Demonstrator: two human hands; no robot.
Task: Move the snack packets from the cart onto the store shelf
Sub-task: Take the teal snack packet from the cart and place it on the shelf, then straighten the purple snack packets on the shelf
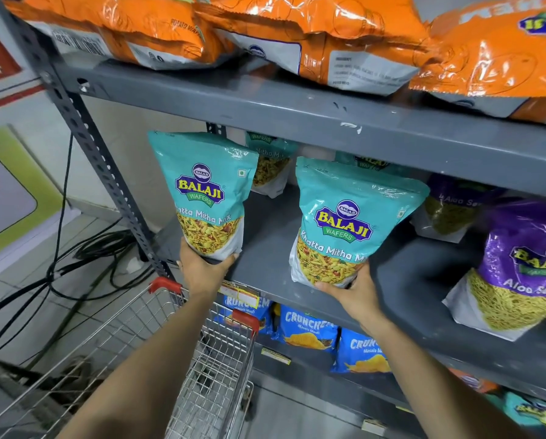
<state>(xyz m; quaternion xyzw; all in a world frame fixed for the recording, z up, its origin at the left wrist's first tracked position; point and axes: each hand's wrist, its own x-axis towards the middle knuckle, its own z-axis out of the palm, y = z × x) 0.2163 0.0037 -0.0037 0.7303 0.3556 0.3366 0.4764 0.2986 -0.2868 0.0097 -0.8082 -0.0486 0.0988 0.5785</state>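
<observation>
My left hand (202,270) grips the bottom of a teal Khatta Mitha Mix packet (202,191), held upright at the left end of the grey middle shelf (265,248). A second teal Khatta Mitha Mix packet (344,223) stands further right on the same shelf, and my right hand (357,296) holds its lower edge. Two more teal packets (270,163) stand behind them at the back of the shelf. The wire cart (208,359) with red corner caps is below my left arm; no packets show in the visible part of its basket.
Purple Aloo Sev packets (525,270) fill the right of the middle shelf. Orange wafer bags (328,36) lie on the shelf above. Blue Crunchex packets (306,327) sit on the shelf below. Black cables (84,258) trail over the tiled floor left of the perforated shelf post (100,160).
</observation>
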